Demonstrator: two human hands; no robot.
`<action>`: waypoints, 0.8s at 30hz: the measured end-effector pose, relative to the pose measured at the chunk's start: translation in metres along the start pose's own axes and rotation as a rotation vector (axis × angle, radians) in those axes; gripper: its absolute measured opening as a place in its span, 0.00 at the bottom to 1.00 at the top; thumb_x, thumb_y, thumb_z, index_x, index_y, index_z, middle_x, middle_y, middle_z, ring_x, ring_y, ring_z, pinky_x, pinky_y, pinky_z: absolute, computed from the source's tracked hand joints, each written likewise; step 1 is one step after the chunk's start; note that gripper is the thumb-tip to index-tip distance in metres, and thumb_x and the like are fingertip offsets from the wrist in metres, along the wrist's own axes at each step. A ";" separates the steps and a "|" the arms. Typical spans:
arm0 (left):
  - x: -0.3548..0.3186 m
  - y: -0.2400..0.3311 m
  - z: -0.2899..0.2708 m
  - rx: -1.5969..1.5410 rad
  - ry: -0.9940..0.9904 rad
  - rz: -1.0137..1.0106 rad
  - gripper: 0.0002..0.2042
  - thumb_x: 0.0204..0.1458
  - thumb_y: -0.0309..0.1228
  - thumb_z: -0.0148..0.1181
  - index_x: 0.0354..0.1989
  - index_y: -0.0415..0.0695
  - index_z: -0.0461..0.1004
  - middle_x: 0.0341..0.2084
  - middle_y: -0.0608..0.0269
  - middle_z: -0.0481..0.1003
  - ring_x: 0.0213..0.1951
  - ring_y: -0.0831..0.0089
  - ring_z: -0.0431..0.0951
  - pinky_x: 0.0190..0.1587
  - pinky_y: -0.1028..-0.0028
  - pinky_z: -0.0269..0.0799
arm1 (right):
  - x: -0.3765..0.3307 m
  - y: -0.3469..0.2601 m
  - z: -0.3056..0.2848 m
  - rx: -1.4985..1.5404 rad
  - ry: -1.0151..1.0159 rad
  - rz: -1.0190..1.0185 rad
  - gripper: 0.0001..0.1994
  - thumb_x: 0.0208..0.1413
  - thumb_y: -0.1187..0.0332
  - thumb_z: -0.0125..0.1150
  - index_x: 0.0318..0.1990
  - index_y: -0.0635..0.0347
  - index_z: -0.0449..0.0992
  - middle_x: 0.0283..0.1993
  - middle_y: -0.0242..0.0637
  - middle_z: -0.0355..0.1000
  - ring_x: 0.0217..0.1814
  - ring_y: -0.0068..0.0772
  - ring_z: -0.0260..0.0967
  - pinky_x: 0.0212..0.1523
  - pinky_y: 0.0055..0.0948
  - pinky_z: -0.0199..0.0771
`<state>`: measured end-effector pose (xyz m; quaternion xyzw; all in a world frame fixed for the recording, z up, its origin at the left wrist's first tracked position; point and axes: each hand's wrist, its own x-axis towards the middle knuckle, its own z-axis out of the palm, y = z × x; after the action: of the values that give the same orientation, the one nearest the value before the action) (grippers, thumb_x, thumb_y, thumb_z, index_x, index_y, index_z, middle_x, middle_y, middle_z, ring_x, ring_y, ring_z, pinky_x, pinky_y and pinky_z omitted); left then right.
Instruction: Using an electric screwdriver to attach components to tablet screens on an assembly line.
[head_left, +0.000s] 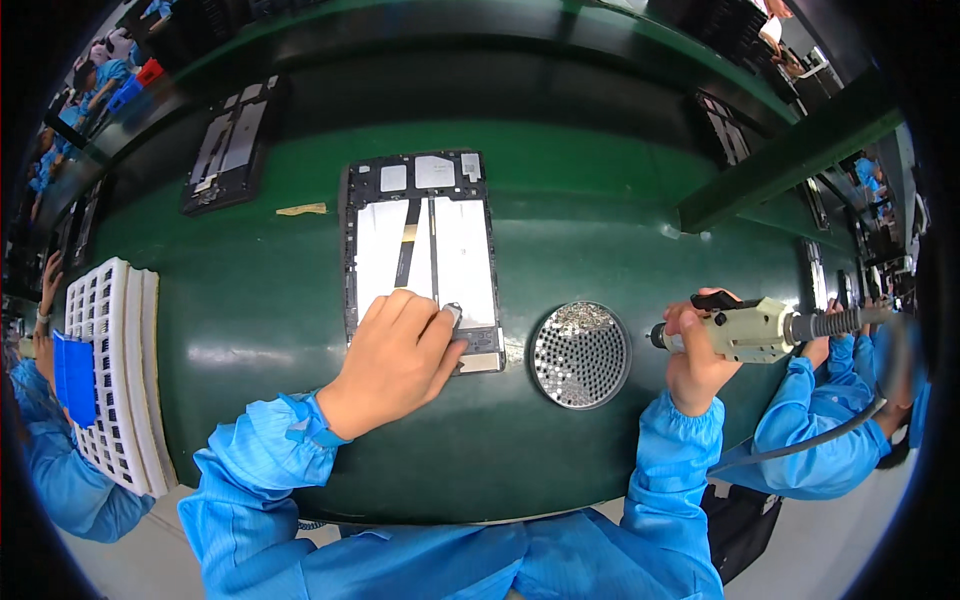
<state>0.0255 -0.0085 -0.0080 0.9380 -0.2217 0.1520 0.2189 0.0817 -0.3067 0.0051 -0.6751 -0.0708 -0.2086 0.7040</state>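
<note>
An opened tablet [462, 250] lies on the green bench in front of me, its inner side up, with pale panels and dark flat cables showing. Over its lower end, my left hand [395, 350] has its fingers closed around a small grey-and-black part [454, 313], mostly covered by the fingers. My right hand [697, 355] grips a pale electric screwdriver [755, 331], its tip pointing left, off the bench. Between the tablet and the screwdriver stands a round perforated metal dish [581, 356], with small screws gathered mostly at its far side.
A stack of white foam trays [105, 370] with a blue piece stands at the left edge. Another opened tablet [228, 145] lies at the back left, near a yellowish strip [301, 209]. A green post [790, 160] rises at the right. Co-workers in blue sit on both sides.
</note>
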 end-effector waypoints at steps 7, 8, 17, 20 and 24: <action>0.002 -0.009 0.007 -0.323 0.010 0.077 0.12 0.39 0.22 0.63 0.35 0.35 0.72 0.29 0.57 0.68 0.34 0.61 0.69 0.34 0.68 0.66 | 0.004 0.003 0.002 -0.013 -0.059 -0.070 0.15 0.47 0.80 0.57 0.43 0.66 0.66 0.25 0.40 0.67 0.23 0.30 0.66 0.33 0.34 0.71; 0.001 -0.010 0.009 -0.368 -0.008 0.132 0.12 0.39 0.21 0.62 0.34 0.35 0.73 0.29 0.57 0.68 0.34 0.60 0.70 0.34 0.68 0.66 | 0.004 0.003 0.001 -0.013 -0.061 -0.074 0.15 0.47 0.80 0.57 0.44 0.66 0.65 0.26 0.40 0.67 0.24 0.30 0.66 0.33 0.35 0.71; -0.009 0.000 0.017 -0.066 -0.001 0.344 0.16 0.37 0.24 0.65 0.36 0.31 0.74 0.33 0.56 0.71 0.34 0.63 0.70 0.33 0.67 0.67 | 0.004 0.002 0.007 -0.012 -0.118 -0.080 0.16 0.48 0.76 0.56 0.46 0.63 0.64 0.25 0.38 0.66 0.24 0.30 0.64 0.34 0.37 0.68; -0.013 0.002 0.025 -0.004 0.026 0.365 0.13 0.39 0.23 0.63 0.34 0.30 0.75 0.32 0.57 0.70 0.35 0.64 0.70 0.34 0.68 0.67 | 0.003 0.001 0.012 -0.021 -0.117 -0.070 0.17 0.48 0.76 0.56 0.46 0.62 0.64 0.24 0.37 0.65 0.24 0.30 0.63 0.34 0.38 0.68; -0.009 0.001 0.022 0.043 -0.019 0.418 0.11 0.42 0.23 0.60 0.33 0.28 0.75 0.31 0.57 0.69 0.35 0.65 0.69 0.37 0.68 0.67 | 0.001 -0.007 0.012 -0.001 -0.098 -0.098 0.18 0.47 0.75 0.57 0.47 0.61 0.64 0.22 0.37 0.64 0.23 0.30 0.61 0.33 0.38 0.66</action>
<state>0.0210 -0.0167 -0.0302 0.8774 -0.4104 0.1898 0.1605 0.0826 -0.2948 0.0130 -0.6805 -0.1380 -0.2097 0.6884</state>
